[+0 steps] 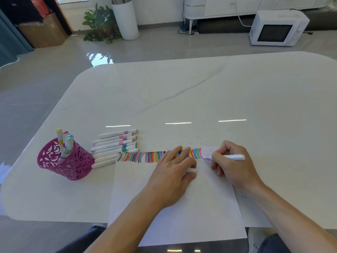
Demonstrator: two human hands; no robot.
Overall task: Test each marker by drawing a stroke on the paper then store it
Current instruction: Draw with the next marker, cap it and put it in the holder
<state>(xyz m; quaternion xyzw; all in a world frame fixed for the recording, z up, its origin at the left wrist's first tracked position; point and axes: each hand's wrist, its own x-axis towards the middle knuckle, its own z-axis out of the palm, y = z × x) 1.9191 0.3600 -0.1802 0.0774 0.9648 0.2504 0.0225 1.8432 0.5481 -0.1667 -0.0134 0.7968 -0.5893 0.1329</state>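
Observation:
A white sheet of paper [182, 212] lies on the table in front of me, with a row of coloured strokes [138, 157] along its top edge. My right hand [231, 165] grips a white marker [231, 157] whose pale pink tip touches the paper at the right end of the row. My left hand [173, 172] rests flat on the paper and holds the marker's white cap [191, 170] between its fingers. Several capped white markers [116, 145] lie side by side left of the paper. A pink openwork pen cup [63, 161] with several markers in it stands further left.
The white marble table [200, 92] extends far behind the paper. On the floor beyond are a white microwave [277, 28], a potted plant [102, 22], a tall white vase [125, 19] and a cardboard box [43, 31].

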